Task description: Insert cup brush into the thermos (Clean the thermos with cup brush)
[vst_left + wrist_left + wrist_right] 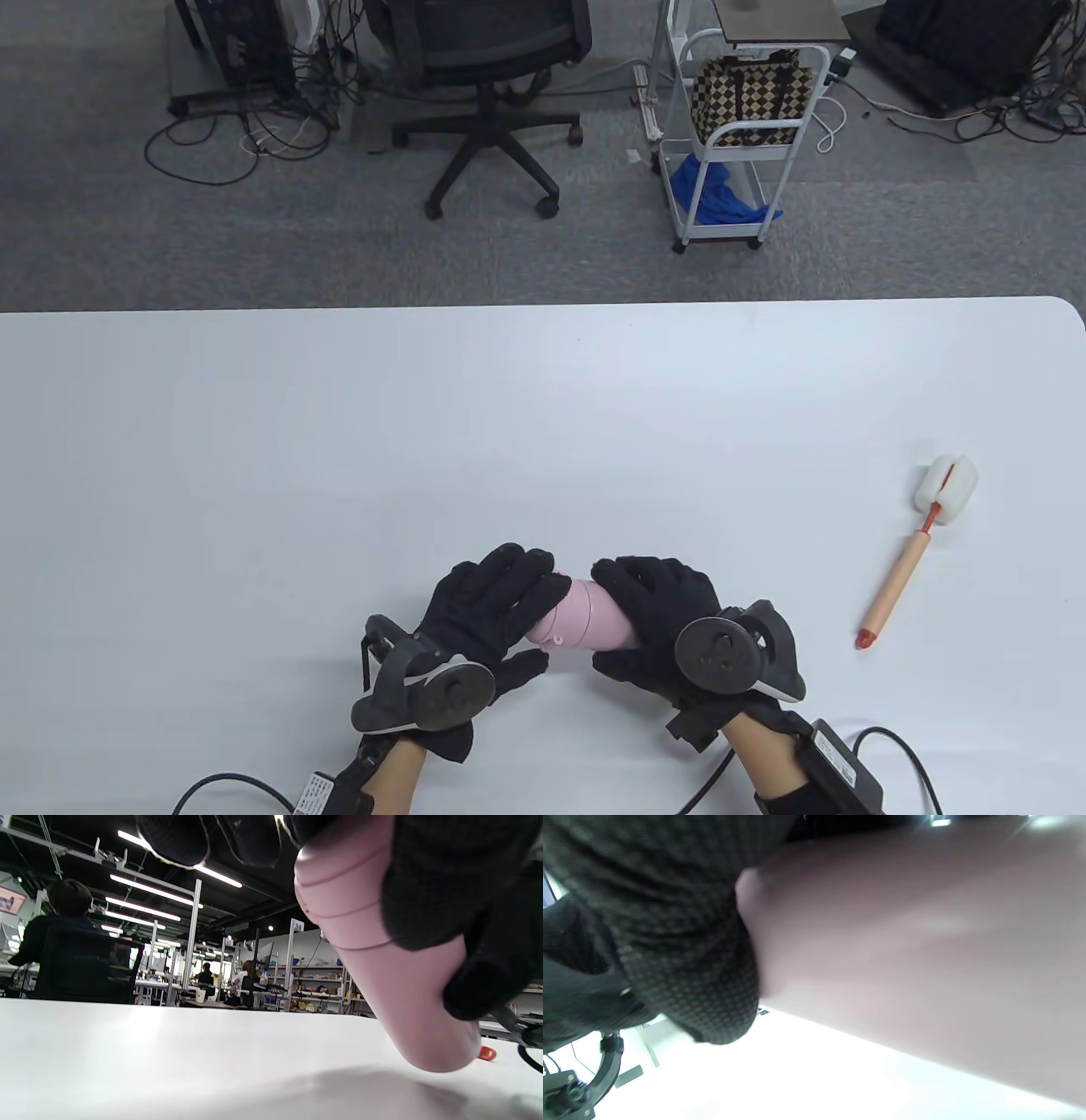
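Note:
A pink thermos [584, 624] lies tilted between both gloved hands near the table's front edge. My left hand [501, 607] grips its lid end, and my right hand [657, 615] grips the body. In the left wrist view the thermos [382, 955] slants down with its base just above the table. In the right wrist view its pink wall [916, 955] fills the frame beside a gloved finger [683, 942]. The cup brush [916, 543], with a white sponge head and a tan handle, lies on the table far to the right, apart from both hands.
The white table [424, 441] stretches wide behind and left of the hands. Cables [899, 755] trail from both wrists at the front edge. Beyond the table stand an office chair [492, 102] and a white cart [738, 136] on the floor.

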Demonstrator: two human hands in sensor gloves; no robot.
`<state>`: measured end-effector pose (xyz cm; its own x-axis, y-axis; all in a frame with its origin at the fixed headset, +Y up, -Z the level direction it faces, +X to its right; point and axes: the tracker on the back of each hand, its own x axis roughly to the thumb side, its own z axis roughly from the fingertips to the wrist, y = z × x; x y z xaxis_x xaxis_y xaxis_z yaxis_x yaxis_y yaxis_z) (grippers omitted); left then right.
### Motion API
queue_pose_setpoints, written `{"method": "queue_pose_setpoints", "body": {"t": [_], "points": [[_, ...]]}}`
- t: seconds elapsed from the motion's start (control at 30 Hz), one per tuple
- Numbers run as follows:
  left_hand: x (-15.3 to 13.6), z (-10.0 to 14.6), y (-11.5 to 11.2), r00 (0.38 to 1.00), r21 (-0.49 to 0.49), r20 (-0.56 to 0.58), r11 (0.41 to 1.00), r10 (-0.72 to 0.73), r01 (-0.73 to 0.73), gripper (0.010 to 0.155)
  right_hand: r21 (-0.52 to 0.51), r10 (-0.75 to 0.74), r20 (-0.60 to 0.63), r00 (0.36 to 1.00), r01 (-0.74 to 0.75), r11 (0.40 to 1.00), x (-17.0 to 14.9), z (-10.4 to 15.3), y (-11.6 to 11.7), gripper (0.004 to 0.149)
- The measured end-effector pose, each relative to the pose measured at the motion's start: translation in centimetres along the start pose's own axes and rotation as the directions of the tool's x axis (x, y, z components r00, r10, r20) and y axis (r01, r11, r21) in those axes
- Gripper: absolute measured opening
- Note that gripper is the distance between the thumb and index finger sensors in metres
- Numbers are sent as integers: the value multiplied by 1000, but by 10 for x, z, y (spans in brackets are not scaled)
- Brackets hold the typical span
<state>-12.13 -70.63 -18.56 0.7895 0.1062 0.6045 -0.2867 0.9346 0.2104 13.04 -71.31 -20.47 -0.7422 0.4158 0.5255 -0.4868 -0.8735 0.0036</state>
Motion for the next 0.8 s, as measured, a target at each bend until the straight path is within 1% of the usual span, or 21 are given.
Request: {"method": "queue_pose_setpoints", "body": {"t": [0.1, 0.17, 0.27, 0.33, 0.37, 0.43, 0.47, 0.5, 0.6, 0.67, 0.7, 0.73, 0.77, 0.8], "points": [[-1, 1, 1, 1000, 6, 4, 1000, -16, 16, 83, 3, 15, 16, 1000, -15, 1000, 2, 0, -1, 87], [-4, 1, 2, 1000, 13, 0, 1000, 20, -20, 83, 6, 19, 31, 999, -19, 1000, 4, 0, 0, 87], [-10, 1, 1, 994, -9, -26, 994, 104, -105, 84, 17, 45, 56, 997, -46, 999, 8, 0, 2, 87], [-14, 1, -2, 983, -31, -83, 985, 165, -168, 84, 10, 59, 59, 996, -60, 998, 10, 0, 3, 87], [-16, 2, -2, 978, -29, -106, 983, 179, -183, 85, 8, 62, 60, 996, -62, 998, 10, 0, 3, 87], [-22, 1, -5, 948, -12, -174, 962, 267, -273, 86, -3, 70, 58, 996, -70, 998, 12, 0, 3, 87], [-25, 1, -8, 912, 9, -221, 936, 345, -351, 86, -9, 78, 60, 995, -77, 997, 13, 0, 3, 87], [-26, 2, -9, 887, 22, -258, 920, 383, -391, 87, -13, 89, 55, 994, -89, 996, 14, 0, 3, 87], [-28, 3, -13, 823, 59, -364, 892, 437, -448, 88, -37, 128, 48, 991, -127, 991, 17, 1, 4, 87], [-29, 4, -15, 741, 61, -476, 858, 473, -509, 88, -57, 187, 56, 981, -184, 981, 21, 0, 5, 88], [-30, 4, -16, 716, 59, -497, 842, 491, -536, 88, -66, 204, 58, 977, -200, 978, 22, 1, 5, 88], [-33, 6, -18, 657, 52, -553, 809, 512, -586, 89, -78, 221, 66, 973, -216, 973, 24, 1, 5, 88], [-35, 8, -19, 614, 57, -580, 778, 536, -625, 90, -84, 229, 68, 971, -223, 971, 25, 1, 6, 88], [-39, 10, -18, 554, 75, -618, 743, 559, -666, 91, -99, 242, 66, 968, -235, 967, 27, 1, 6, 88]]}}
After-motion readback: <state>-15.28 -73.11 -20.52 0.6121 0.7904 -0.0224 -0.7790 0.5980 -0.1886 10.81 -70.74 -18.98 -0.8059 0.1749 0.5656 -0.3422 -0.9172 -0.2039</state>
